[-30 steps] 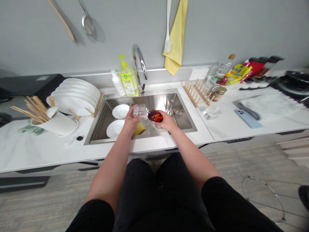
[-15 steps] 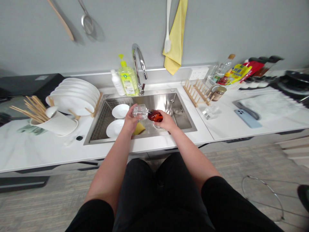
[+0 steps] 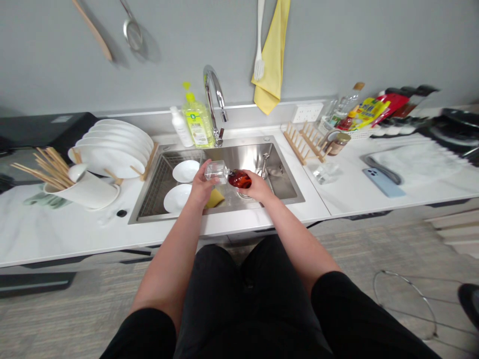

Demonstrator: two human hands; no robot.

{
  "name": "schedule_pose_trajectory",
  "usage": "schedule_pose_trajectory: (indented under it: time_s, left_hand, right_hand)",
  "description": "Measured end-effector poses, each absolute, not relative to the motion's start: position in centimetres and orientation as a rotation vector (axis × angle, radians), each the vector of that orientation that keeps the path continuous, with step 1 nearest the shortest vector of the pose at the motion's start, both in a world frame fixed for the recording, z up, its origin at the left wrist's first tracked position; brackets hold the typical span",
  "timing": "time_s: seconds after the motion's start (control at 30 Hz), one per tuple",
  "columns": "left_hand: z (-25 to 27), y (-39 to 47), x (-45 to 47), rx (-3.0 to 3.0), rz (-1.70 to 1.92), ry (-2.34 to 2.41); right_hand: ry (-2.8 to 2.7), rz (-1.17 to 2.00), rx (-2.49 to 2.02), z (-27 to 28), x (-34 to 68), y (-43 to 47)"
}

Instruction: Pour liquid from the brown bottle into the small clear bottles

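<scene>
Over the sink (image 3: pixel 247 151), my left hand (image 3: pixel 201 186) is closed around a small clear, square-sided container (image 3: pixel 214 170). My right hand (image 3: pixel 259 188) grips a bottle of dark red liquid (image 3: pixel 240 179), which lies tilted with its neck pointing left. The bottle's neck meets the opening of the clear container; whether liquid flows between them I cannot tell. Under my left hand is a yellow sponge or cloth (image 3: pixel 214 199). Two white dishes (image 3: pixel 186 171) sit in the left part of the sink, beside my left hand.
A chrome faucet (image 3: pixel 213 94) rises behind the sink, next to a dish soap bottle (image 3: pixel 198 123). Racked white plates (image 3: pixel 112 149) and a chopstick holder (image 3: pixel 88 192) stand left. On the right are a wooden rack (image 3: pixel 305 142), a jar (image 3: pixel 339 143), glassware (image 3: pixel 325 173) and a phone (image 3: pixel 382 182).
The view has shifted very slightly. Both hands keep the clear container and the red bottle in nearly the same position, mouth to mouth.
</scene>
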State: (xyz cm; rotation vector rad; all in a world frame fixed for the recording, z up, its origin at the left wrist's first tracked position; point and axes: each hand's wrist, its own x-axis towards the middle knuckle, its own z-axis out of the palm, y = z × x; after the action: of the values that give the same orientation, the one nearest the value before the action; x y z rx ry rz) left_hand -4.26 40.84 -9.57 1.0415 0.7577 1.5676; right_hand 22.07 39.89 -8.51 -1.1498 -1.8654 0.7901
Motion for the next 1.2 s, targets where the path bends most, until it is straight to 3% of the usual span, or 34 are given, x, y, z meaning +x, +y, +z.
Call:
schedule_pose_trajectory:
  time_s: [1.2]
  left_hand:
    - [-10.14, 41.07, -4.58, 1.071, 1.586, 0.754]
  right_hand:
    - [-1.884, 0.786, -1.196, -8.82, 22.13, 40.06]
